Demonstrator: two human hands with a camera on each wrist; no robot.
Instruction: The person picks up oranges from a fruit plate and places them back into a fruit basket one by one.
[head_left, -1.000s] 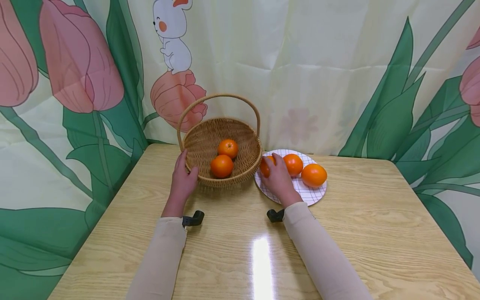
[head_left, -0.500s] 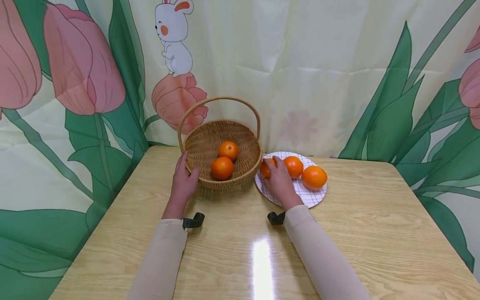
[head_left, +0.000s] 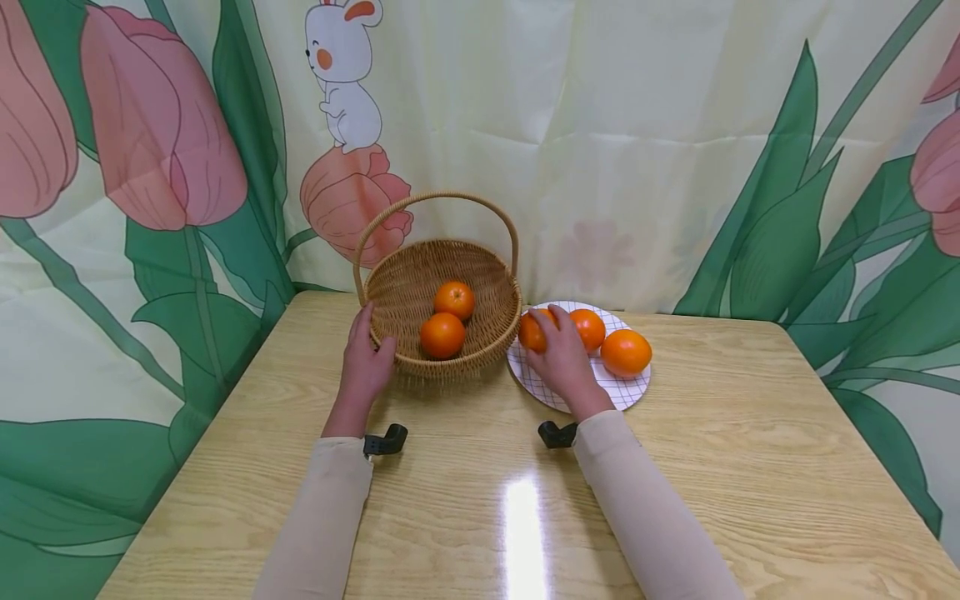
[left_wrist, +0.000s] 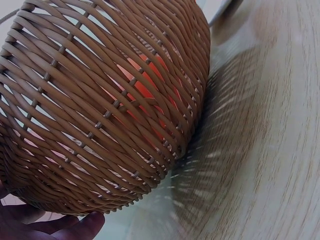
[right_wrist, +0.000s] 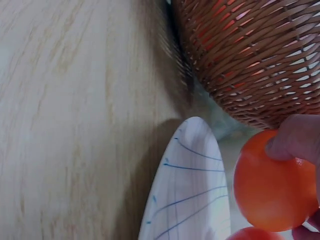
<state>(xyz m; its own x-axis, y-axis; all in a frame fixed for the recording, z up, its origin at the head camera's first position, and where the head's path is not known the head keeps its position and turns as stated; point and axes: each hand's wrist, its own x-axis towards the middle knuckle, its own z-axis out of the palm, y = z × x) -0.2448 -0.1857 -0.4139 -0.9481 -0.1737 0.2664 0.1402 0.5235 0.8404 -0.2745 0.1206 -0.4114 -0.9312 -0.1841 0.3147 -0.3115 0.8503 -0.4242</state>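
Observation:
My left hand (head_left: pixel 367 358) holds the left side of a wicker basket (head_left: pixel 480 360) by its rim; the left wrist view shows fingertips (left_wrist: pixel 89 226) against the weave. Inside the basket, an orange (head_left: pixel 442 335) lies in front of another orange (head_left: pixel 454 300). My right hand (head_left: pixel 561 358) grips an orange (right_wrist: pixel 272 185) at the left side of a plate (head_left: pixel 540 390), close to the basket; its thumb (right_wrist: pixel 295 137) presses on the peel. Two more oranges sit on this white plate with blue lines: a middle orange (head_left: pixel 588 329) and a right orange (head_left: pixel 626 353).
The basket's tall arched handle (head_left: pixel 450 196) stands upright over it. A light wooden table (head_left: pixel 450 500) bears everything, and a curtain (head_left: pixel 630 167) with printed tulips hangs behind its back edge. Black wrist straps with camera arms (head_left: pixel 386 440) stick out near both sleeves.
My right hand has shifted slightly to the right, and more of the orange in its fingers shows. The left hand and the basket keep their place.

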